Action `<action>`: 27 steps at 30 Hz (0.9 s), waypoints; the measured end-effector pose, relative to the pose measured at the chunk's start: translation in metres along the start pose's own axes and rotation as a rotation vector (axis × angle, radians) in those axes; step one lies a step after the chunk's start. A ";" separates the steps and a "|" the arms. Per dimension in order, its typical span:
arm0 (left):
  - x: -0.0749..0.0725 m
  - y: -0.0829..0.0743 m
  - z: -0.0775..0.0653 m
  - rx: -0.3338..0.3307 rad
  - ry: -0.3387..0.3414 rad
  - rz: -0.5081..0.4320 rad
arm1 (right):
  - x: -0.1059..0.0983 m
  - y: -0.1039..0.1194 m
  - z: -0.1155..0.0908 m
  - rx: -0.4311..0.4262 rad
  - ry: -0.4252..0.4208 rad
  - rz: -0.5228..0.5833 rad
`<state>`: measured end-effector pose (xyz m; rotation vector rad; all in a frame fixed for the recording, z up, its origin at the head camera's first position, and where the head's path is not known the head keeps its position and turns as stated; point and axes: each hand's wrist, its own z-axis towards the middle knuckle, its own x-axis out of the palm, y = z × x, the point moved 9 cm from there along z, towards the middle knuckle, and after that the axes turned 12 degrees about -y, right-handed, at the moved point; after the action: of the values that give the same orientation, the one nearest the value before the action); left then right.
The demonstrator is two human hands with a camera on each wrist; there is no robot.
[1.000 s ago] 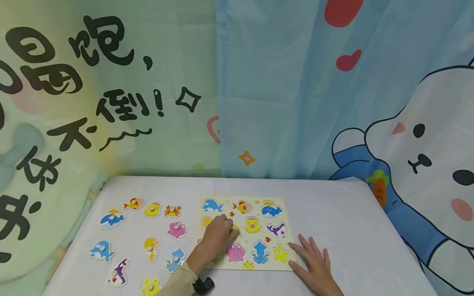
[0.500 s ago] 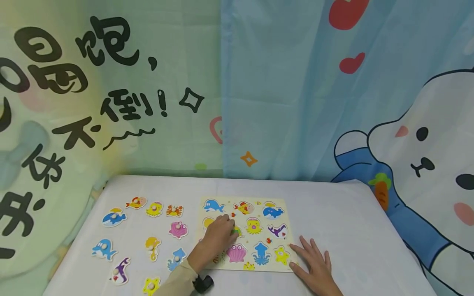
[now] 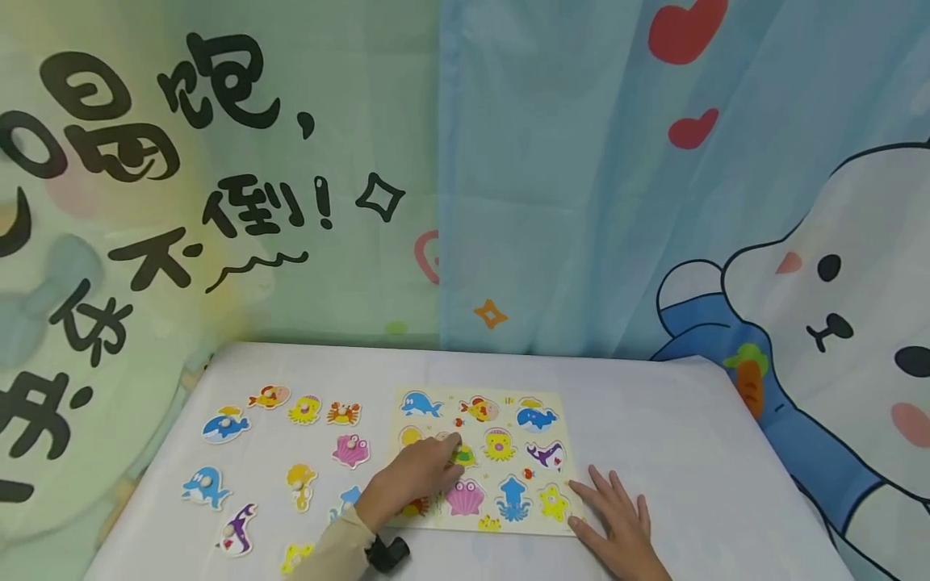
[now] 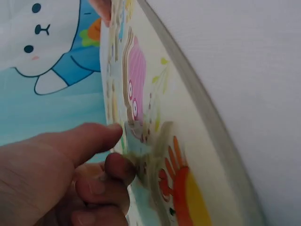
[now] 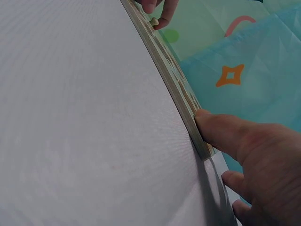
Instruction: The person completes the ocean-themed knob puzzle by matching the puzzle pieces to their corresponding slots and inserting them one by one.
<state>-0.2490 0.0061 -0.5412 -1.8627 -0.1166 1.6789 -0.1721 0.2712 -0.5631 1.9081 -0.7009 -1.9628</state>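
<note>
A pale yellow puzzle board with sea-animal pictures lies on the white table in the head view. Over its left part is my left hand, index finger stretched out beside a green turtle. The left wrist view shows that hand's thumb apart from the curled fingers, with nothing between them, close over the board. A small knob stands by its fingertips in the right wrist view. My right hand lies with fingers spread at the board's lower right, its thumb resting on the board's edge.
Several knobbed puzzle pieces lie left of the board, including a crab, a pink shell, a seahorse and a dolphin. My left forearm partly covers the blue squid. Behind the table hangs a printed curtain.
My left hand has drawn slightly left and down, and its index finger is now stretched out. More of the turtle and crab pictures shows. The right hand stays in place.
</note>
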 end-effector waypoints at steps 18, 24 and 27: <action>-0.006 0.014 -0.041 0.017 0.075 -0.050 | 0.007 0.001 0.001 -0.021 -0.013 0.021; -0.013 0.014 -0.084 0.018 0.087 -0.052 | 0.012 -0.002 -0.001 0.013 0.027 0.015; -0.011 0.011 -0.110 0.002 0.143 -0.072 | 0.014 -0.003 -0.001 0.027 0.055 -0.006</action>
<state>-0.1534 -0.0498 -0.5372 -1.9470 -0.1212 1.4927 -0.1711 0.2661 -0.5765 1.9745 -0.7111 -1.9060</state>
